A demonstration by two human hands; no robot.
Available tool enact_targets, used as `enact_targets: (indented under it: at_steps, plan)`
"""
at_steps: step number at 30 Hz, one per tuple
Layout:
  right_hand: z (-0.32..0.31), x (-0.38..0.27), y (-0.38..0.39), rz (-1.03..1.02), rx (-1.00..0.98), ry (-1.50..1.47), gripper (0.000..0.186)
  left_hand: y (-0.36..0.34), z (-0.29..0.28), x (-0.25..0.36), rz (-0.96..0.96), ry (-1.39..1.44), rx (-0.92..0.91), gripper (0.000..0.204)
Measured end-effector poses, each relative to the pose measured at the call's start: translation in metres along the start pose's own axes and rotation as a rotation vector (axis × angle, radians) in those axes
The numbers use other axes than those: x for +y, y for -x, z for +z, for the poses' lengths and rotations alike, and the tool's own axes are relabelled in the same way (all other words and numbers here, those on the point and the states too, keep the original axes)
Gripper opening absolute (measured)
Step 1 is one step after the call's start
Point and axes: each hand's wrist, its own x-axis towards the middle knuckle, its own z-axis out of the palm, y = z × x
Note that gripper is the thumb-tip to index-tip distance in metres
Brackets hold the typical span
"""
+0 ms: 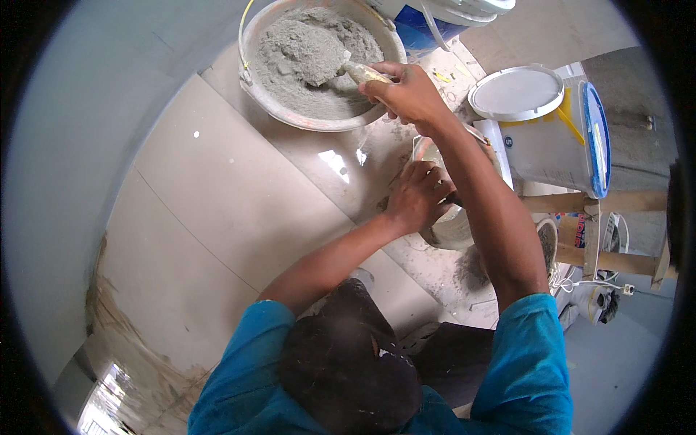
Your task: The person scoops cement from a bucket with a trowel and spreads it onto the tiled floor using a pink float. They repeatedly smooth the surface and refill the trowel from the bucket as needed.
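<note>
My right hand (413, 94) is closed around the pale, stained handle of a trowel (360, 72). Its blade reaches into grey mortar powder (301, 54), mostly buried beside a heaped mound. The mortar fills much of a wide round bucket (270, 107) at the top. Below my right forearm stands a smaller pale bucket (449, 235), partly hidden by the arm. My left hand (419, 197) is at its near left rim, fingers curled around a short dark handle-like piece (454, 198); what it belongs to is hidden.
Large beige tiles (232, 181) cover the floor at left, beside a pale wall (72, 159). A white bucket (442, 25) stands at the top. At right are a lidded tub (547, 145), a loose round lid (516, 93), a wooden frame (558, 203) and a white cable (569, 281).
</note>
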Motion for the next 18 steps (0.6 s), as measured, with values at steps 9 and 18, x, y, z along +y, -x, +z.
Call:
enact_targets:
  at_steps: [9, 18]
  plan:
    - [-0.044, 0.003, 0.05, -0.132, 0.088, -0.051, 0.046, 0.001, -0.007, 0.012, -0.023, -0.002, -0.04, 0.036]
    - [-0.123, 0.06, 0.186, 0.026, 0.185, -0.082, 0.047, 0.005, -0.022, 0.029, -0.015, -0.16, 0.007, 0.036]
